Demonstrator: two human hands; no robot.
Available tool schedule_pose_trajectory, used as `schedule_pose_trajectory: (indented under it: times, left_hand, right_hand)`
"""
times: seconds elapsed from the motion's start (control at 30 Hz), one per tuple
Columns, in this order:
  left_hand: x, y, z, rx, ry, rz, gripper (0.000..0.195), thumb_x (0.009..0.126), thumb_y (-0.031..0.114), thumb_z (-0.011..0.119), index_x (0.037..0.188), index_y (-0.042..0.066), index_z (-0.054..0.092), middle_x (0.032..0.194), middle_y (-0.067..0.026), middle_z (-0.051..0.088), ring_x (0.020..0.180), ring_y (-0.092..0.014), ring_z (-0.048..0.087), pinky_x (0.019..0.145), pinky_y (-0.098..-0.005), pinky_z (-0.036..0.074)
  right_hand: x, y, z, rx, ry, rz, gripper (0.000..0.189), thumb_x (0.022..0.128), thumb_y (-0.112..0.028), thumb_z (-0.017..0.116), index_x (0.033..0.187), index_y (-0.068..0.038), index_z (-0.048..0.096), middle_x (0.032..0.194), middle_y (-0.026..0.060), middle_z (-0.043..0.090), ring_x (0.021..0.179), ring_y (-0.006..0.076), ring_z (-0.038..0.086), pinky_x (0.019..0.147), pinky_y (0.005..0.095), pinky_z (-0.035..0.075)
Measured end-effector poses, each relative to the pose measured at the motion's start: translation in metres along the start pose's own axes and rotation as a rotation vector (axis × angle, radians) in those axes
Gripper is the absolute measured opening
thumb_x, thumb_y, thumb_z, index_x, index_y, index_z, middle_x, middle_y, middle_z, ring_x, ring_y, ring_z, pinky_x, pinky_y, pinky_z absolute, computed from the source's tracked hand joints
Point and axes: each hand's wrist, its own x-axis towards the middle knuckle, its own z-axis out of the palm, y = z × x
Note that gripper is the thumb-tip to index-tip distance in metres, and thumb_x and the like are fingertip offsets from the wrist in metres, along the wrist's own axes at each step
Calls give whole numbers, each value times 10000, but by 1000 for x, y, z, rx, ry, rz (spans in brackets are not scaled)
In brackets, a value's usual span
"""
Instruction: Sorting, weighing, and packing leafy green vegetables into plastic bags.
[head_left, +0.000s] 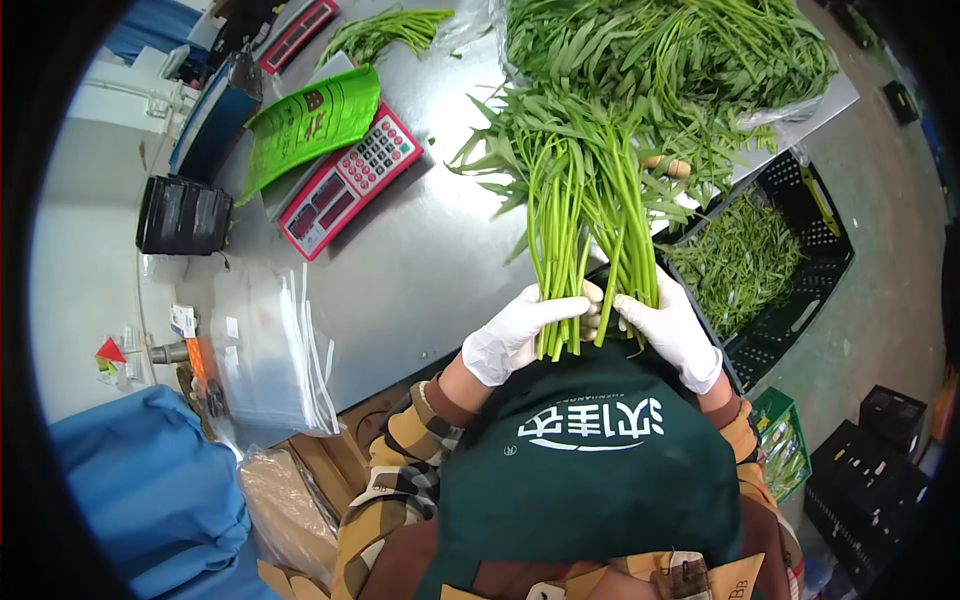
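My left hand (529, 326), in a white glove, grips the lower stems of a bunch of leafy greens with long narrow leaves (555, 225). In my right hand (667, 322), gloved too, is a second bunch of stems (634, 225), just right of the first. Both bunches stretch away from me over the metal table (420, 285), their leaves overlapping at the far end. The cut ends point toward my dark green apron (585, 465). A knife's wooden handle (667, 166) shows partly among the leaves to the right; whether it bears a blade is hidden.
A large heap of greens (667, 52) lies on plastic at the back right. A red-framed scale (349, 180) with a green bag (311, 127) stands left. Clear plastic bags (262, 352) lie at the near left. A black crate (814, 292) of trimmings (735, 262) is right of the table.
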Motion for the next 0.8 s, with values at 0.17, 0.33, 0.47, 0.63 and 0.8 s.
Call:
schedule_pose_trajectory:
  times: [0.17, 0.33, 0.47, 0.63, 0.8]
  left_hand:
    - [5, 10, 22, 68, 82, -28, 289, 955, 207, 647, 1186, 44, 582, 1061, -83, 658, 947, -205, 674, 893, -385, 551]
    - [-14, 42, 51, 160, 70, 122, 360, 970, 222, 611, 1254, 14, 538, 812, 11, 544, 672, -97, 533, 699, -317, 491]
    - [-61, 99, 79, 309, 28, 344, 318, 948, 224, 595, 1187, 20, 546, 713, 27, 499, 555, -74, 442, 574, -267, 382]
    - [-60, 135, 87, 267, -148, 567, 273, 955, 174, 587, 1168, 8, 546, 711, 14, 534, 521, -81, 456, 552, -270, 381]
    - [-26, 181, 103, 433, 12, 395, 344, 961, 180, 606, 1244, -6, 549, 823, -7, 596, 655, -70, 528, 642, -257, 445]
  right_hand:
    - [4, -4, 6, -807, 272, -465, 667, 812, -131, 709, 1417, -48, 441, 1076, 186, 626, 890, 352, 664, 748, 387, 538]
    - [16, -13, -16, -431, 277, -431, 475, 855, -92, 678, 1301, 6, 547, 1126, 163, 679, 959, 253, 684, 827, 312, 529]
    - [-19, -67, -75, -31, 274, -214, 311, 879, -85, 658, 1175, 6, 627, 904, 60, 694, 648, 83, 590, 608, 231, 476]
    - [-59, -59, -143, 714, 197, -665, 381, 911, -168, 597, 1235, 27, 551, 897, 82, 692, 528, 61, 513, 442, 206, 386]
    - [-101, -68, -211, 172, 506, -386, 418, 938, -220, 595, 1254, 52, 556, 805, 12, 644, 574, 40, 542, 460, 171, 381]
